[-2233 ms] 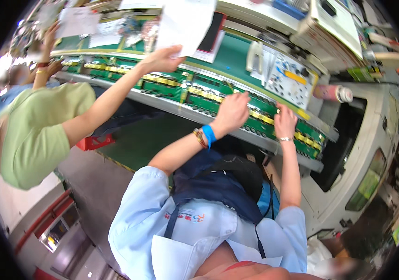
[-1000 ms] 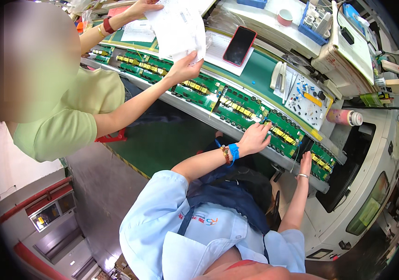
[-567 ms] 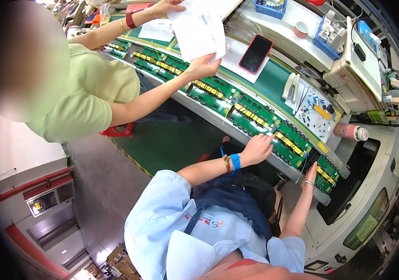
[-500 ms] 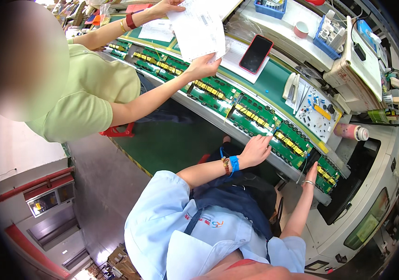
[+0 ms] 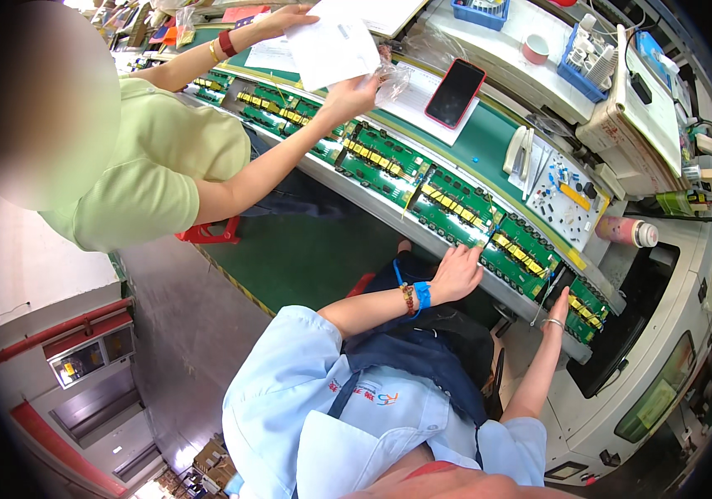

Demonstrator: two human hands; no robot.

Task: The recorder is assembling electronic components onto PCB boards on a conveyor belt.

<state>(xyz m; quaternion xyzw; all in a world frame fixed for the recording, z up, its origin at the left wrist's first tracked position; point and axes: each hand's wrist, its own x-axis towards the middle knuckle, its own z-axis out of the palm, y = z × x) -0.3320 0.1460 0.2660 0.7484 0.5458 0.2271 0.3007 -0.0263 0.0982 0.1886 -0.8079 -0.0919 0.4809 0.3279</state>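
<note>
My left hand [image 5: 457, 275] rests at the near edge of the conveyor rail, its bent fingertips touching the edge of a green circuit board [image 5: 501, 268] with yellow components. No object shows in that hand. Farther right, my right hand [image 5: 557, 311] reaches over the rail with fingers extended. Its fingertips are beside a black piece [image 5: 557, 285], at the gap before the last circuit board [image 5: 582, 319]; whether they touch it is hard to tell. More green boards [image 5: 383, 165] stand in a row along the conveyor to the left.
At left, a co-worker in a green shirt [image 5: 144, 166] holds white papers [image 5: 335, 48] and a clear plastic bag over the line. Behind the rail lie a phone [image 5: 455, 93], a stapler [image 5: 519, 151] and a tray of small parts [image 5: 566, 200]. A pink bottle [image 5: 627, 233] stands near a white machine [image 5: 664, 341].
The co-worker's papers have shifted left and tilted, showing more of the plastic bag. My left hand has moved slightly down and left; my right hand stays nearly where it was.
</note>
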